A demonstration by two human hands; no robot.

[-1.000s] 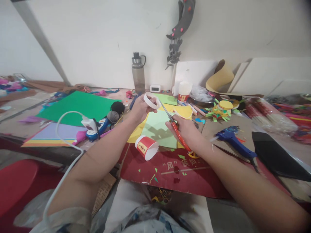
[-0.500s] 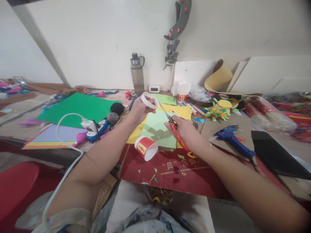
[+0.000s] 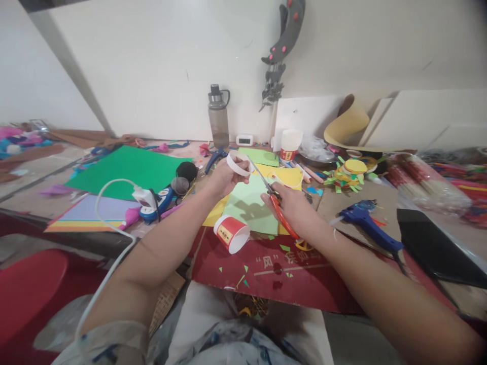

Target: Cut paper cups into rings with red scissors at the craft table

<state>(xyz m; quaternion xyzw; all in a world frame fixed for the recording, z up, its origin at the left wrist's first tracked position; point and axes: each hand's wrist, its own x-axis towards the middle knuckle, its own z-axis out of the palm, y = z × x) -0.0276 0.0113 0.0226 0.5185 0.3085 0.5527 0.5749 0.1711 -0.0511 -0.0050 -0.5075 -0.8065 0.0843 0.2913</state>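
Observation:
My left hand [image 3: 225, 178] pinches a white paper ring [image 3: 236, 165], raised above the sheets on the table. In my right hand [image 3: 291, 203] is a pair of scissors [image 3: 280, 214] with red handles, its blades pointing up and left to the edge of the ring. Whether the blades touch the paper I cannot tell. Below my hands lie a pale green sheet [image 3: 247, 205] and a yellow sheet [image 3: 294, 176]. A red paper cup [image 3: 231, 233] rests on its side nearer to me, its open end facing right.
A red board [image 3: 262, 276] with green paper scraps covers the front of the table. To the right are a blue glue gun [image 3: 369, 225] and a black tablet-like slab [image 3: 437, 248]. A white cable [image 3: 114, 268] crosses on the left. Behind stand a bottle [image 3: 218, 119] and another cup [image 3: 291, 144].
The whole view has shifted slightly, so things sit a little farther right. Both hands keep their hold on the ring and the scissors, with hardly any other movement.

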